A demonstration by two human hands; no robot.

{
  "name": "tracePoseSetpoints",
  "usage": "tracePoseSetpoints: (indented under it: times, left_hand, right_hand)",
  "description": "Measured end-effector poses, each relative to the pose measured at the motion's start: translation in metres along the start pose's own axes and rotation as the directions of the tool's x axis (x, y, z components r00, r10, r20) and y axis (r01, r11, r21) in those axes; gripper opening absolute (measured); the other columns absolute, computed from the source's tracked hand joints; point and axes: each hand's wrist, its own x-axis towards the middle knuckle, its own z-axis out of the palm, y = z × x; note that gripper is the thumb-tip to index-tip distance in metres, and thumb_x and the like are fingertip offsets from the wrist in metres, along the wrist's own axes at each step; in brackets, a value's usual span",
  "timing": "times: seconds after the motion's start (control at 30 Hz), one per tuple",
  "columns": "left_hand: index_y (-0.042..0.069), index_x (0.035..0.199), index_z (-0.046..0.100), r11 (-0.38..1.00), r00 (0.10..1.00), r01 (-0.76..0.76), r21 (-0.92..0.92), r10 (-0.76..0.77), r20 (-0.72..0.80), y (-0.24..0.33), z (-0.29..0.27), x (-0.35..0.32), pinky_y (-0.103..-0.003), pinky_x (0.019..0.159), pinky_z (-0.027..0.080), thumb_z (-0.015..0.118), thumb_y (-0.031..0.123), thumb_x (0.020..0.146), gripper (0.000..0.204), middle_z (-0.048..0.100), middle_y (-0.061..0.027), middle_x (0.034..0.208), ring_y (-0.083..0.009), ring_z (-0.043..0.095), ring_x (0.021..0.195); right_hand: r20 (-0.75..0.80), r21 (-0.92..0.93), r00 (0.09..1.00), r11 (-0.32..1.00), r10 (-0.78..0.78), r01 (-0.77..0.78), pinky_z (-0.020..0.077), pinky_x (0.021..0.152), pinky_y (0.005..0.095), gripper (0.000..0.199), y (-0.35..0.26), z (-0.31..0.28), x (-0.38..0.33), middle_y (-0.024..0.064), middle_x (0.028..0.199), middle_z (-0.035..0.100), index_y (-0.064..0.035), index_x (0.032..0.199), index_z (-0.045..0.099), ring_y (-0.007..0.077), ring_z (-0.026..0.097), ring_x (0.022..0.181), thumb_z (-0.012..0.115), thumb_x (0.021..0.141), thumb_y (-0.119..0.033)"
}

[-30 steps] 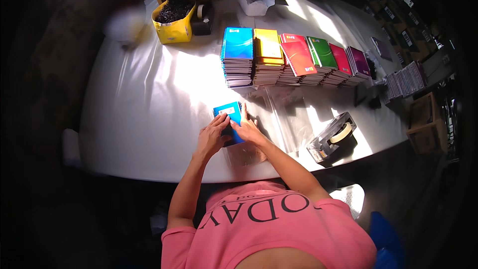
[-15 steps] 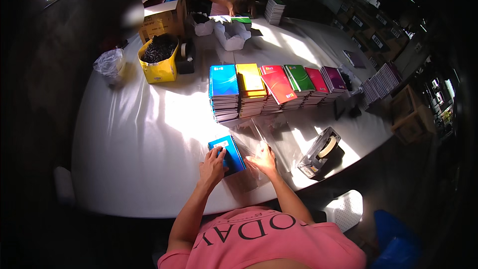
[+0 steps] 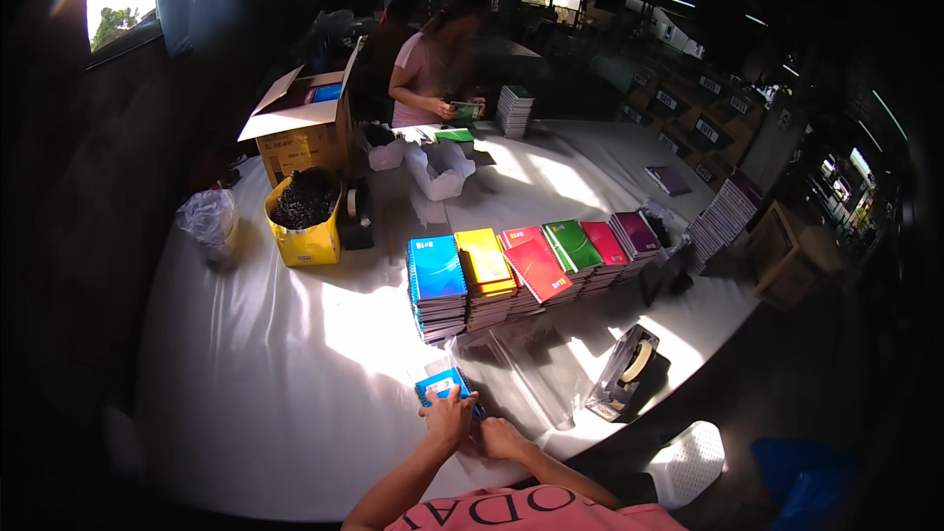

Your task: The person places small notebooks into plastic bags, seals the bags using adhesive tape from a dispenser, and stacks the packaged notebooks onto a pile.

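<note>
A blue spiral notebook (image 3: 430,395) with a white label lies near the table's front edge, tilted a little. Clear plastic film (image 3: 439,362) shows around its far end. My left hand (image 3: 450,421) rests over the notebook's near part with its fingers apart, touching the cover. Close beside it on the right, my right hand (image 3: 500,441) is at the notebook's near right corner. Its fingers are partly hidden, so what they hold is unclear. More clear plastic (image 3: 521,374) lies flat to the right of the notebook.
Stacks of notebooks in blue (image 3: 437,270), yellow (image 3: 484,261), red, green and purple stand beyond my hands. A tape dispenser (image 3: 626,374) is on the right. A yellow container (image 3: 305,246) and an open carton (image 3: 300,143) stand left. Across the table a person (image 3: 423,79) holds a green notebook.
The view has tilted up, showing more of the room. My right hand has come from the plastic to the notebook's near corner. Clear film now extends past the notebook's far end.
</note>
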Motion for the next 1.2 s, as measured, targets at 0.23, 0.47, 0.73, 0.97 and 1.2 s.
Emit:
tracePoseSetpoints:
  times: [0.23,0.47,0.73,0.97,1.2]
  left_hand:
    - [0.013,0.127,0.048,0.959,0.96,-0.181,-0.219,0.124,-0.251,-0.03,0.01,-0.014,-0.038,0.074,0.05,0.066,0.019,0.07,0.06,0.058,-0.0085,0.107,-0.026,0.062,0.091]
    - [0.015,0.124,0.048,0.952,0.986,-0.165,-0.257,0.151,-0.073,-0.033,0.012,-0.014,-0.048,0.081,0.045,0.068,0.02,0.073,0.055,0.052,-0.0068,0.123,-0.0279,0.054,0.112]
    - [0.023,0.137,0.036,0.842,0.977,0.069,-0.536,-0.166,-0.135,-0.051,0.028,-0.039,-0.078,0.09,0.01,0.072,0.048,0.07,0.08,0.026,0.0011,0.148,-0.0341,0.009,0.14]
    - [0.032,0.141,0.031,0.88,0.993,0.048,-0.473,-0.095,-0.075,-0.045,0.032,-0.032,-0.082,0.086,0.008,0.06,0.063,0.072,0.081,0.018,0.0084,0.151,-0.0374,0.01,0.139]
    - [0.032,0.139,0.034,0.882,0.986,0.087,-0.462,-0.144,-0.088,-0.037,0.034,-0.031,-0.083,0.084,0.01,0.06,0.066,0.069,0.082,0.018,0.0093,0.15,-0.0402,0.009,0.138]
  right_hand:
    - [-0.19,0.364,0.967,0.903,-0.169,0.229,0.0449,0.089,0.0336,0.06,0.026,-0.068,0.01,0.0107,0.122,0.052,-0.019,0.138,0.039,0.0269,0.056,0.103,0.053,0.081,-0.006]
    - [0.072,0.101,0.686,0.69,-0.724,0.717,0.0415,0.096,0.0383,0.075,0.038,-0.062,0.082,0.0124,0.131,0.047,-0.017,0.139,0.033,0.0308,0.048,0.117,0.054,0.071,0.005]
    - [0.086,0.319,0.691,0.677,-0.718,0.663,0.0526,0.063,0.0265,0.016,0.055,-0.06,0.12,0.0065,0.087,0.059,-0.0013,0.077,0.063,0.0147,0.063,0.073,0.069,0.066,0.008]
    - [0.078,0.518,0.729,0.653,-0.68,0.553,0.0485,0.059,0.0243,0.016,0.048,-0.065,0.114,0.0051,0.073,0.062,-0.0022,0.072,0.069,0.0121,0.061,0.067,0.076,0.059,0.004]
    - [-0.183,0.494,0.825,0.675,-0.535,0.548,0.0506,0.057,0.0267,0.012,0.025,-0.017,0.096,0.0046,0.072,0.061,-0.002,0.073,0.066,0.0117,0.06,0.067,0.076,0.065,-0.001]
